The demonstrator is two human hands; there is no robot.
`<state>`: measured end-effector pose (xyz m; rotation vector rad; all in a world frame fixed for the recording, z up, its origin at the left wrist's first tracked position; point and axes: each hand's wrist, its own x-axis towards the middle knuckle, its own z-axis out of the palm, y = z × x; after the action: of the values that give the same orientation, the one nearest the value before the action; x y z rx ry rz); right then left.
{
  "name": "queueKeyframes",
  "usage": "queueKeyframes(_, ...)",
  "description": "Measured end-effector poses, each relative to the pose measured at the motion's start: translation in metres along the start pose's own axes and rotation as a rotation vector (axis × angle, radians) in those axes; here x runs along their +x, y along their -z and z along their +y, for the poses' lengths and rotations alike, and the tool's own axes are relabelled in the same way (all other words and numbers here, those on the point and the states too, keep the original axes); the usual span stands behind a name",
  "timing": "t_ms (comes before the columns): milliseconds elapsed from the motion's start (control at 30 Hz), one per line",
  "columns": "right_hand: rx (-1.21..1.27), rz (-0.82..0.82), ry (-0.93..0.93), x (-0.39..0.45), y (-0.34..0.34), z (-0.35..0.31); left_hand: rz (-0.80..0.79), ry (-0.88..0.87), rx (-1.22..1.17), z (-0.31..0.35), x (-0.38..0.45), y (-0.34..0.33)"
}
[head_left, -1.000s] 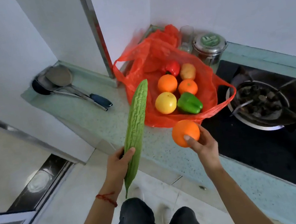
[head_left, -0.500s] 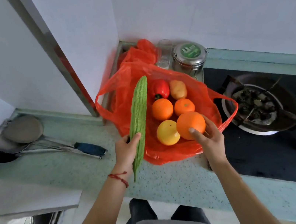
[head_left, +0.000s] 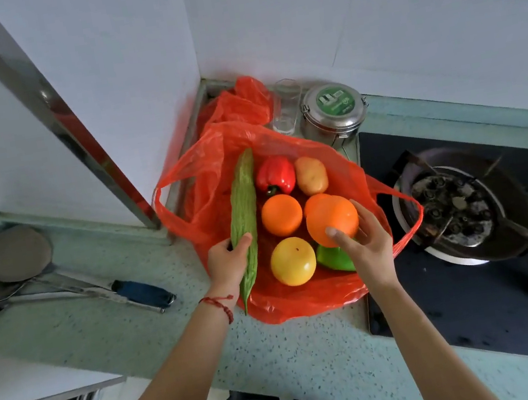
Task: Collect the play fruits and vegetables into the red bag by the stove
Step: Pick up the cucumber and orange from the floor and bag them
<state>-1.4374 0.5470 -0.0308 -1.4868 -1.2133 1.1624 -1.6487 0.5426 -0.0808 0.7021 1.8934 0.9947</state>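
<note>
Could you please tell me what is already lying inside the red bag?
Inside the red bag: a red pepper, a potato, an orange, a yellow fruit. A green pepper and another orange are partly covered.

1. Your way into the red bag (head_left: 205, 188) is from above: its mouth gapes wide.
2. The bag floor is crowded: red pepper (head_left: 275, 174), potato (head_left: 312, 175), orange (head_left: 281, 215) and yellow fruit (head_left: 293, 261) lie close together.
3. A wall corner hems the bag's far-left side; a steel tin (head_left: 333, 112) and a glass (head_left: 286, 106) stand just behind.
4. The stove burner (head_left: 453, 204) sits just right of the bag.
5. The counter (head_left: 110, 331) lies bare near you; ladles (head_left: 61, 283) rest farther left.
</note>
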Motion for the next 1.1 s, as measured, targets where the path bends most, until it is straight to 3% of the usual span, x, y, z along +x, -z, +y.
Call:
queueKeyframes(333, -0.147, -0.034, -0.005, 0.028, 0.000, 0.006, -0.036, -0.076, 0.116, -0.005, 0.001, -0.007)
queueKeyframes(500, -0.313, -0.095, 0.056, 0.034, -0.006, 0.011, 0.011, -0.142, 0.013, -0.003, -0.011, -0.002)
queueKeyframes(833, -0.438, -0.124, 0.053, 0.036, -0.013, 0.012, -0.006, -0.041, -0.311, -0.006, -0.026, 0.014)
queueKeyframes(1100, -0.614, -0.075, 0.080, 0.031, -0.013, 0.015, -0.010, -0.029, -0.332, -0.009, -0.034, 0.019)
